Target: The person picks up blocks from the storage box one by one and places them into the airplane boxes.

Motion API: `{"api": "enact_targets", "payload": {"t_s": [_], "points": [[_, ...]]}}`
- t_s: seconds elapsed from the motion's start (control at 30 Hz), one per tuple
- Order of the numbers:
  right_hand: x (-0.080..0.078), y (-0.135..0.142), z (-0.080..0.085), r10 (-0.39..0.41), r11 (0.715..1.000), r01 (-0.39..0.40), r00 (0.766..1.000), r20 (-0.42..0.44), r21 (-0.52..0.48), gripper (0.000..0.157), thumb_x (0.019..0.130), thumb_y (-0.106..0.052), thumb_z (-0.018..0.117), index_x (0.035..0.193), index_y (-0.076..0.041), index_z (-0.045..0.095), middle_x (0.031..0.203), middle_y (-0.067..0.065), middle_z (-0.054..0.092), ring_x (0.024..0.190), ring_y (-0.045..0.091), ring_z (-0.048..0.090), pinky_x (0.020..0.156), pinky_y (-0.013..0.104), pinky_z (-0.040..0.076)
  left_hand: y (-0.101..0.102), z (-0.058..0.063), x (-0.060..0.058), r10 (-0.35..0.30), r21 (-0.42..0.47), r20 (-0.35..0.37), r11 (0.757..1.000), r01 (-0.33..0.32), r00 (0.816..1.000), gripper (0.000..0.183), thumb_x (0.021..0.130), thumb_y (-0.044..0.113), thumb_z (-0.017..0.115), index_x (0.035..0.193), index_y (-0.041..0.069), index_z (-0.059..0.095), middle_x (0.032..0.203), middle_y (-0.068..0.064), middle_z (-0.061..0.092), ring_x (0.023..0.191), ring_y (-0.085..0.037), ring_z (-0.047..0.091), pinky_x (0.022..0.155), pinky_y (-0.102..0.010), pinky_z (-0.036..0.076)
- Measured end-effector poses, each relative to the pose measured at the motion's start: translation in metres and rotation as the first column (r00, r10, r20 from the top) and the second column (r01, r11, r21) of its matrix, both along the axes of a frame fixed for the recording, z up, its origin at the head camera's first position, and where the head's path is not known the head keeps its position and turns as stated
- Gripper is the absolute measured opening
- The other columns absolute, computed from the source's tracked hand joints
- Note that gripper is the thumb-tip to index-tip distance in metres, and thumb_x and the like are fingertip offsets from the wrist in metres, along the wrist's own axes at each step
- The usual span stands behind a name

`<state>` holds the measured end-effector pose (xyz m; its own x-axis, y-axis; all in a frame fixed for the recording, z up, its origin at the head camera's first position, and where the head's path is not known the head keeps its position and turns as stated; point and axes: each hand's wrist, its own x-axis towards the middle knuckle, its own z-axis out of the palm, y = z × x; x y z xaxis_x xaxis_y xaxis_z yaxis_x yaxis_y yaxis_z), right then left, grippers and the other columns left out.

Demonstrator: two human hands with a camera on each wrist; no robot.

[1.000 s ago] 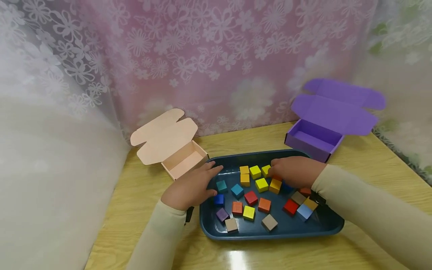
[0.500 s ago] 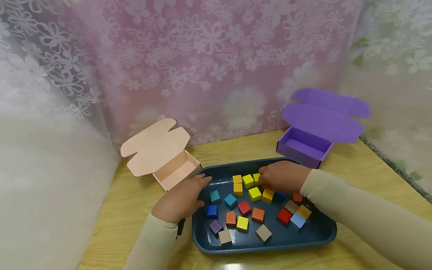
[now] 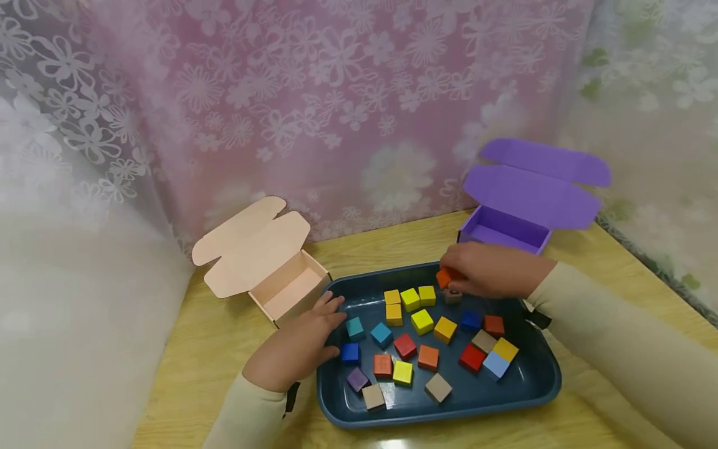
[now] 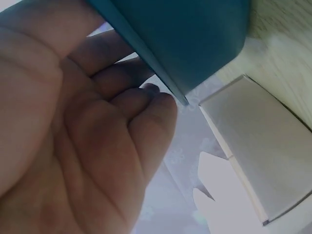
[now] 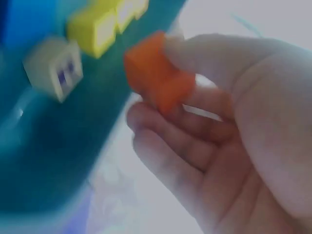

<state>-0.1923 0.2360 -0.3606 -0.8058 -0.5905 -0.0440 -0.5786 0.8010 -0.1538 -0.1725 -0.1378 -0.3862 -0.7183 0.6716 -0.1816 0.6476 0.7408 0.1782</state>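
Note:
Over the back right of a dark blue tray (image 3: 348, 419), my right hand (image 3: 493, 269) pinches an orange block (image 3: 445, 278) between thumb and fingers. Close up in the right wrist view, the orange block (image 5: 151, 63) shows two angled parts; whether it is one block or two I cannot tell. Just below that hand sits a beige block (image 3: 452, 296) with a dark mark on its side. My left hand (image 3: 297, 344) rests at the tray's left rim, fingers spread loosely over it. The left wrist view has those fingers partly hidden behind the tray wall (image 4: 185, 39).
Coloured cubes lie scattered in the tray, including a yellow cube (image 3: 422, 322) and a red cube (image 3: 472, 357). A lidded peach box (image 3: 291, 287) stands open behind left, a purple box (image 3: 505, 234) behind right. Flowered curtains (image 3: 336, 112) close off the wooden table (image 3: 392, 234).
My right hand has lifted the orange block up and back towards the tray's far rim, uncovering a beige and a blue block. The left hand stays by the rim. The head view has shifted.

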Motion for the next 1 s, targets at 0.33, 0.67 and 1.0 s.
{"api": "enact_targets", "payload": {"t_s": [0.33, 0.67, 1.0], "points": [[-0.057, 0.054, 0.016, -0.428, 0.891, 0.442, 0.894, 0.134, -0.101, 0.019, 0.088, -0.018, 0.074, 0.077, -0.004, 0.071, 0.065, 0.002, 0.059, 0.055, 0.017, 0.046, 0.053, 0.031, 0.037, -0.003, 0.004, 0.004, 0.012, -0.021, -0.014, 1.000, -0.012, 1.000, 0.056, 0.090, 0.025, 0.081, 0.141, 0.009, 0.063, 0.159, -0.007, 0.043, 0.154, -0.030, 0.024, 0.109, -0.042, 0.046], [-0.081, 0.077, -0.023, -0.413, 0.880, 0.470, 0.829, 0.377, -0.068, 0.040, 0.096, -0.022, 0.063, 0.057, -0.012, 0.056, 0.053, -0.003, 0.045, 0.047, 0.013, 0.039, 0.054, 0.032, 0.038, 0.000, 0.003, 0.004, 0.036, -0.043, -0.019, 0.998, -0.037, 0.999, 0.055, 0.090, 0.025, 0.081, 0.140, 0.011, 0.064, 0.159, -0.005, 0.045, 0.154, -0.027, 0.025, 0.108, -0.042, 0.047], [-0.081, 0.073, -0.028, -0.387, 0.844, 0.507, 0.800, 0.459, -0.173, 0.030, 0.100, -0.020, 0.060, 0.074, -0.006, 0.058, 0.063, 0.000, 0.047, 0.056, 0.017, 0.042, 0.058, 0.034, 0.036, -0.002, 0.004, 0.003, 0.042, -0.016, -0.016, 0.999, -0.043, 0.999, 0.054, 0.090, 0.023, 0.081, 0.139, 0.010, 0.064, 0.158, -0.006, 0.045, 0.153, -0.029, 0.026, 0.108, -0.042, 0.047]]}}
